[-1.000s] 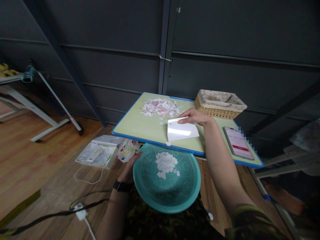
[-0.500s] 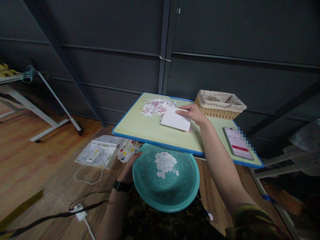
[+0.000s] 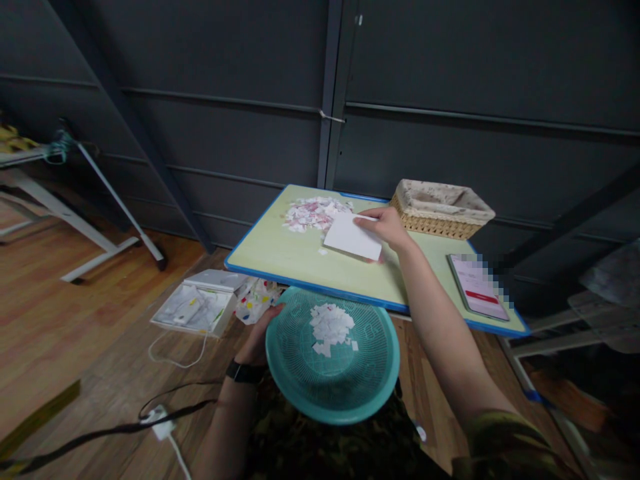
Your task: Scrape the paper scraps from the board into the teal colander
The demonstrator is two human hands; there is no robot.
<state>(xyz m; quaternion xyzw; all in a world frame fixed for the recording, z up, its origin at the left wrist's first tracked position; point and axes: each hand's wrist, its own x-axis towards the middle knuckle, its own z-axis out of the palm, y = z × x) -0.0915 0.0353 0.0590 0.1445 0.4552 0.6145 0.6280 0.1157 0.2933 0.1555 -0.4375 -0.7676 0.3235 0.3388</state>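
My right hand [image 3: 384, 227] pinches a white card [image 3: 353, 236] and holds it low over the green table top [image 3: 280, 250], beside a pile of white and pink paper scraps [image 3: 315, 213]. One loose scrap [image 3: 323, 251] lies just in front of the card. My left hand [image 3: 261, 333] grips the left rim of a teal mesh basin [image 3: 300, 387], held below the table's near edge. A heap of white scraps [image 3: 330, 325] lies in the basin.
A wicker basket [image 3: 440, 210] stands at the table's far right, a phone [image 3: 477, 287] with a lit screen to its near right. On the wooden floor lie an open white case [image 3: 197, 307], a dotted bag [image 3: 255, 300] and cables [image 3: 165, 413]. A dark wall stands behind.
My right hand carried the card from the table's near edge back to the scrap pile and lowered it there. The basin stayed put.
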